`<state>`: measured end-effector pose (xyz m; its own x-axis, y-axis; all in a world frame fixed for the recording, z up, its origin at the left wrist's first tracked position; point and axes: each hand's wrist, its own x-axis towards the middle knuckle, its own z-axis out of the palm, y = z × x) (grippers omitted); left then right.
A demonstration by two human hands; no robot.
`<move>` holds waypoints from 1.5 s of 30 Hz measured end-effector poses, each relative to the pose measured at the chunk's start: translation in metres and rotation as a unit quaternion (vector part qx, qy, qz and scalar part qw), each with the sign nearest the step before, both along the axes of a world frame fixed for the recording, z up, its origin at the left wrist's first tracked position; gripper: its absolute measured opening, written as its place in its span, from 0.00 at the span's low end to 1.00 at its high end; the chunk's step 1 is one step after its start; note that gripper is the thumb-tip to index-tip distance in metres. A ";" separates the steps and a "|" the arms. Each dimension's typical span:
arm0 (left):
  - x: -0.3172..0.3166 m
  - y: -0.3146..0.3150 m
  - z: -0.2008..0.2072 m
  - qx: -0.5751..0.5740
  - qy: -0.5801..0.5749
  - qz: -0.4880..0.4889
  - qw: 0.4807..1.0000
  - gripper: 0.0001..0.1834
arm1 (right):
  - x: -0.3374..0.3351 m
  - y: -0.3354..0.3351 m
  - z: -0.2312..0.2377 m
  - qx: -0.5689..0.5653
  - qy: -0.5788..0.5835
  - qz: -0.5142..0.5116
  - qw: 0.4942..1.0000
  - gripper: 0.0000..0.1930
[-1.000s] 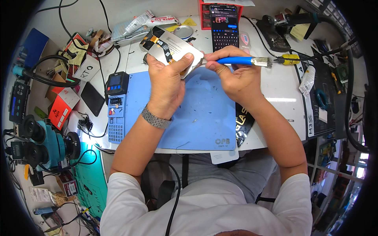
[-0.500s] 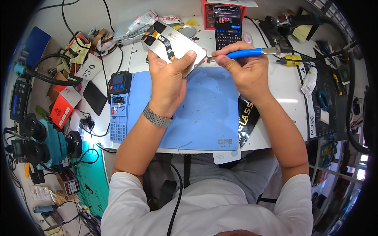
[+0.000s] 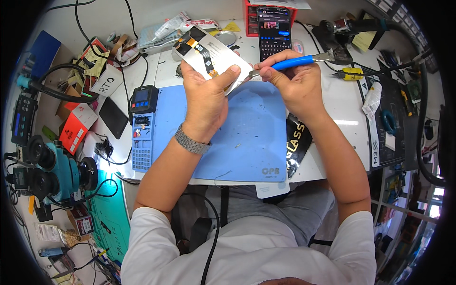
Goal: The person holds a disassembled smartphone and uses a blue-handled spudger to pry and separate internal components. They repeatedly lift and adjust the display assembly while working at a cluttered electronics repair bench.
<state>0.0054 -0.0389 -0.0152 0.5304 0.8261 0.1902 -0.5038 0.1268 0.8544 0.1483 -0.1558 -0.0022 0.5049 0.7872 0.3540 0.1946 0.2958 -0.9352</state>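
Note:
My left hand (image 3: 205, 97), a metal watch on its wrist, is closed around a phone screen panel (image 3: 227, 58). The panel's silvery back faces up, with a black and gold flex cable on it, and it is tilted above the blue mat (image 3: 242, 128). My right hand (image 3: 300, 88) pinches a blue-handled metal scraping tool (image 3: 293, 63). One metal end of the tool meets the panel's right edge by my fingertips; the wider metal end points right. Whether its tip is under the edge cannot be made out.
Behind my hands a lit phone (image 3: 274, 31) leans against a red drawer box (image 3: 250, 21). A small device with a screen (image 3: 144, 99) stands left of the mat. Farther left are a dark phone (image 3: 114, 118) and a teal microscope (image 3: 59, 166). A black mat (image 3: 389, 142) lies right.
The tool in my right hand has shifted slightly left, its end still at the panel's right edge. The panel has turned a little in my left hand.

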 end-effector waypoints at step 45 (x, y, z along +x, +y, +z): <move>-0.001 0.003 0.008 -0.020 -0.038 0.006 0.999 0.33 | -0.011 0.007 -0.006 0.118 -0.263 -0.089 0.954 0.10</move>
<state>0.0049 -0.0355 -0.0074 0.5062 0.8399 0.1956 -0.5681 0.1541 0.8084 0.1368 -0.1489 -0.0083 0.3266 0.5732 0.7515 0.6845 0.4048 -0.6063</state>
